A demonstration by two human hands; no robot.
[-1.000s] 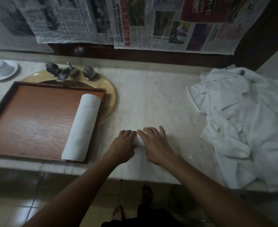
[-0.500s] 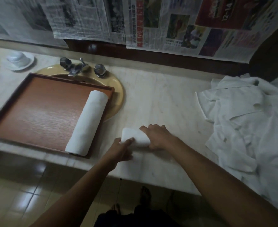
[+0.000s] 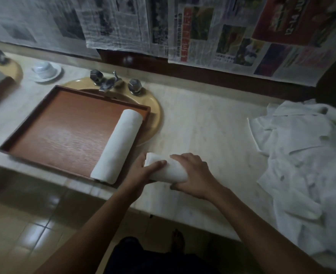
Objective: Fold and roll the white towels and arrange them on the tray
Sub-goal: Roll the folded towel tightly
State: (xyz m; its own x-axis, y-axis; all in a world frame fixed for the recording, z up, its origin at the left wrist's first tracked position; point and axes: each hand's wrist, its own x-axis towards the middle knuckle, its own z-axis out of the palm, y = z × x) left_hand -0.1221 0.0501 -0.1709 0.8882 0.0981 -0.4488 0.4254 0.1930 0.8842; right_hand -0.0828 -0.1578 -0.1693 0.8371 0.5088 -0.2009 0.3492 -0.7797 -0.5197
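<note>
Roll [image 3: 168, 172] now nearer the tray [image 3: 64, 125], our left hand [image 3: 141, 172] and right hand [image 3: 194, 175] gripping it.
Slack fingers [image 3: 159, 163] could unroll it.

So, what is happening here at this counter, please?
A person is holding a small rolled towel with both hands: the left hand grips its left end and the right hand wraps over its right part. The roll is above the counter, just right of the wooden tray. One longer rolled towel already lies along the tray's right side. A pile of loose white towels waits on the right, not yet folded.
</note>
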